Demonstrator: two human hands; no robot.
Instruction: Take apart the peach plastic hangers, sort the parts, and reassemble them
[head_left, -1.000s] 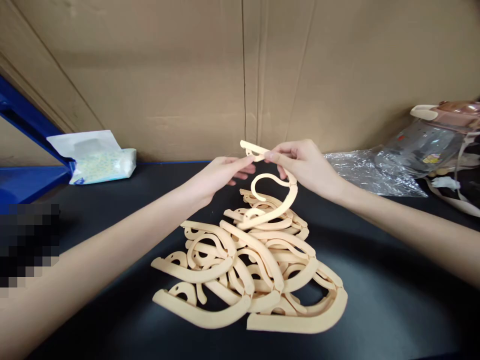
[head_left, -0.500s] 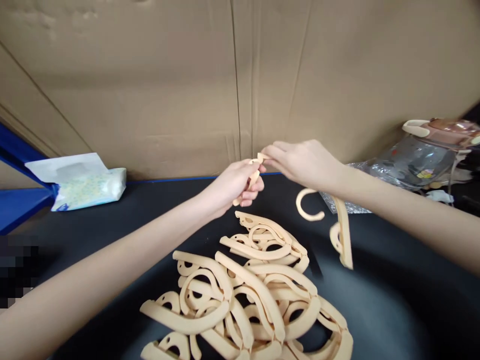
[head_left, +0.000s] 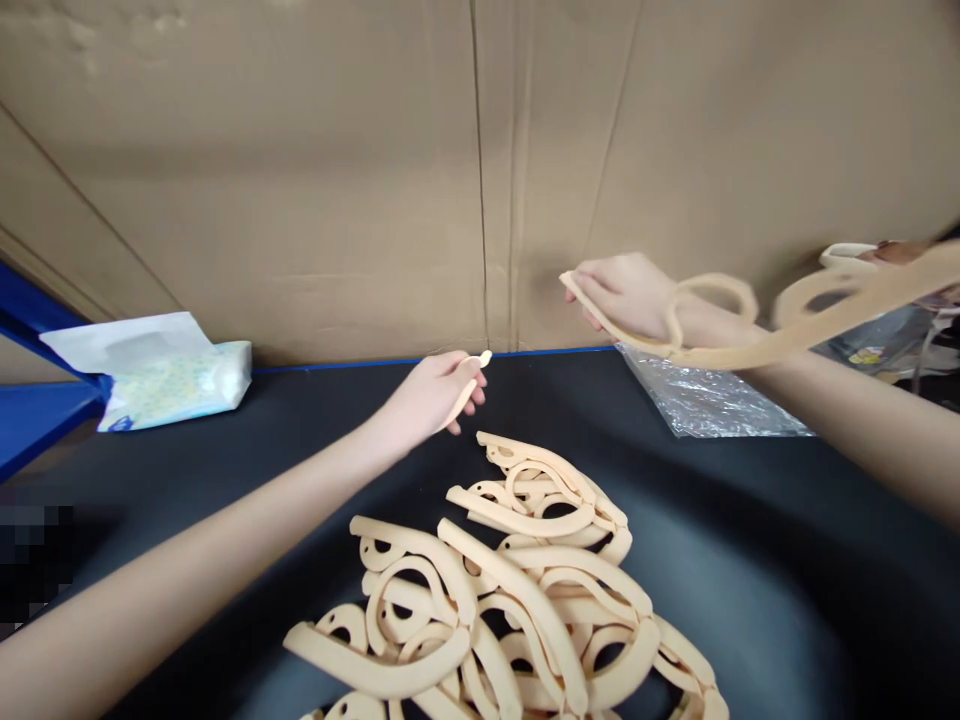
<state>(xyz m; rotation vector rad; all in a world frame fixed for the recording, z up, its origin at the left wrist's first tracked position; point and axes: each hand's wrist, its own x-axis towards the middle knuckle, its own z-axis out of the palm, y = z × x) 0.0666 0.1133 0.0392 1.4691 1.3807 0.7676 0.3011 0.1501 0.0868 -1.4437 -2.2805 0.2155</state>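
Holding cream plastic pieces in both hands

The right hand (head_left: 622,292), far right, closes its fingers on one end of a spread-out cream plastic hanger with a curled hook (head_left: 750,355), raised in the air and stretching toward the right edge. The left hand (head_left: 429,392), far centre, grips narrowly a curved cream plastic piece (head_left: 460,403), partly hidden. Near centre, a heap of folded cream plastic hangers (head_left: 517,580) overlaps on the smooth black tabletop (head_left: 750,560); a crumpled clear plastic sheet (head_left: 705,400) lies far right
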